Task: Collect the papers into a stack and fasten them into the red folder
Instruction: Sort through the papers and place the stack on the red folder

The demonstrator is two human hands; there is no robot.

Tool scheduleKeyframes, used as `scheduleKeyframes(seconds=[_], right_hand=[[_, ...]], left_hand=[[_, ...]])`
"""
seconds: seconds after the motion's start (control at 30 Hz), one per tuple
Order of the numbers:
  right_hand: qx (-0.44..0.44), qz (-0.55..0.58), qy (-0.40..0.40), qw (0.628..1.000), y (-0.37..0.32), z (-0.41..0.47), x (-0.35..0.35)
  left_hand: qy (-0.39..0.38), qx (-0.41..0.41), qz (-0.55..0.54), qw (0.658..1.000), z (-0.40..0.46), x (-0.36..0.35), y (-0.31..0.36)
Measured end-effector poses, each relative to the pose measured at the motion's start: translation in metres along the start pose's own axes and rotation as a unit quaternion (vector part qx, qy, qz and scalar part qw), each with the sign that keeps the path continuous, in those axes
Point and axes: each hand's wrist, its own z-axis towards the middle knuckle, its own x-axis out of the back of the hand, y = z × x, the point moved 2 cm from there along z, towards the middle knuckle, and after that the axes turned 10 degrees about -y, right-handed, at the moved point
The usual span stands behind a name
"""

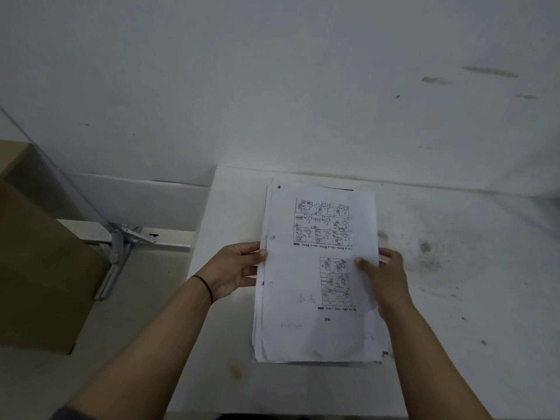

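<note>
Lengthwise away from the person, the paper stack (pixel 318 274) is gripped by left hand (pixel 239 268) and right hand (pixel 385 277) at its side edges; print upside down, unreadable.

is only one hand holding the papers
No, the left hand grips the left edge of the papers and the right hand grips the right edge.
</note>
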Motion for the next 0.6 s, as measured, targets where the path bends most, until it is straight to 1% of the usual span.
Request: scheduleKeyframes(seconds=[0.2,0.37,0.6], right_hand=[[-0.005,-0.025,-0.02,0.999,0.001,-0.001,-0.005],[-0.013,-0.011,-0.007,1.0,0.001,-0.003,-0.01],[-0.007,0.008,0.001,1.0,-0.001,-0.006,-0.018]], left_hand=[[-0.024,0.0,0.01,1.0,0.001,0.005,0.003],[-0.051,-0.012,0.014,0.999,0.004,0.009,0.006],[0.026,-0.018,0.025,0.999,0.007,0.012,0.009]])
